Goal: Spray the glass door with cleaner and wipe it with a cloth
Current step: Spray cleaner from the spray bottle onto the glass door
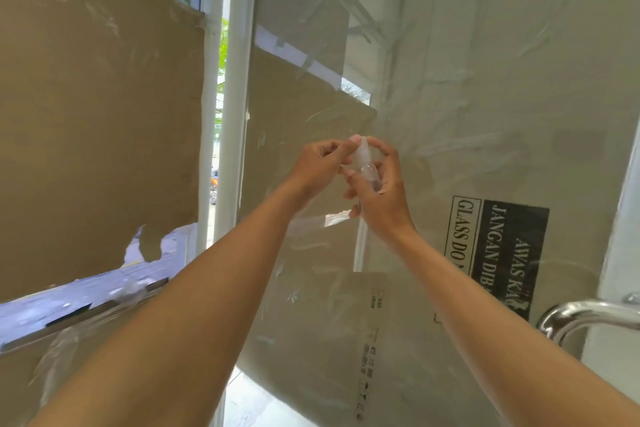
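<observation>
A small clear spray bottle (367,168) stands upright in front of the glass door (450,97), at chest height in the middle of the view. My right hand (381,194) grips the bottle's body, with the forefinger arched over its top. My left hand (323,165) pinches the bottle's white top part between thumb and fingers. The glass door has cardboard and plastic film behind it, with black printed warning labels (498,253) at the right. No cloth is in view.
A chrome door handle (585,317) sticks out at the lower right. A white door frame post (237,97) runs upright left of centre, with a narrow gap to the outdoors beside it. Torn brown cardboard (97,132) covers the left pane.
</observation>
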Available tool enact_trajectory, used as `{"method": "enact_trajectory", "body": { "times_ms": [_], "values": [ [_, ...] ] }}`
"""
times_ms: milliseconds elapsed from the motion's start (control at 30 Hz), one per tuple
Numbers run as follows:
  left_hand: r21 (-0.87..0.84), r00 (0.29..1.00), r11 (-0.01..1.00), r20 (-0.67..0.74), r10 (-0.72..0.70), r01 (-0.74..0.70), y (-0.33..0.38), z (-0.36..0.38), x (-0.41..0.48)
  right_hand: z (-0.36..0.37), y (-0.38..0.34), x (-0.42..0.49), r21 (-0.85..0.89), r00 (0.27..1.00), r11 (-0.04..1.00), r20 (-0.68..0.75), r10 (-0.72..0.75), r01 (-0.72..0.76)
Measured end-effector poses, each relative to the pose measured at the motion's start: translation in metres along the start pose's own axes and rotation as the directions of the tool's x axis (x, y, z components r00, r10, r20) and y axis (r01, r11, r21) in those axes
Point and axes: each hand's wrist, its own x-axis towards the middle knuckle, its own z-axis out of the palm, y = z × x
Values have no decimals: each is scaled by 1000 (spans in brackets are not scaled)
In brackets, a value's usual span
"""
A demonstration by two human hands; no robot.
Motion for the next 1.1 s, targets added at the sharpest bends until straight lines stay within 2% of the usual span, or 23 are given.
{"method": "enact_trajectory", "body": {
  "times_ms": [100, 200, 300, 400, 467, 533, 833, 1100],
  "values": [
    [1, 999, 999, 1, 51, -51, -4, -2, 24, -2, -1, 25, -152, 997, 985, 35, -73, 78],
    [11, 990, 991, -33, 134, -133, -8, -7, 49, 2, -2, 51, -356, 990, 928, -45, -133, 109],
    [186, 960, 961, -156, 234, -204, -13, -19, 77, 13, -2, 78, -496, 972, 863, -139, -191, 99],
    [447, 911, 853, -170, 376, -268, -24, -40, 106, 25, 2, 105, -591, 960, 800, -150, -235, 103],
    [633, 908, 722, -71, 414, -280, -36, -54, 123, 31, 6, 120, -626, 959, 775, -156, -235, 88],
    [721, 917, 633, 6, 399, -280, -50, -68, 140, 37, 11, 134, -657, 961, 748, -138, -239, 91],
    [760, 938, 560, 195, 288, -330, -96, -87, 187, 51, 16, 177, -762, 937, 632, -106, -332, 138],
    [705, 857, 516, 273, 437, -487, -130, -103, 209, 91, 8, 231, -842, 879, 518, -128, -460, 148]
  ]
}}
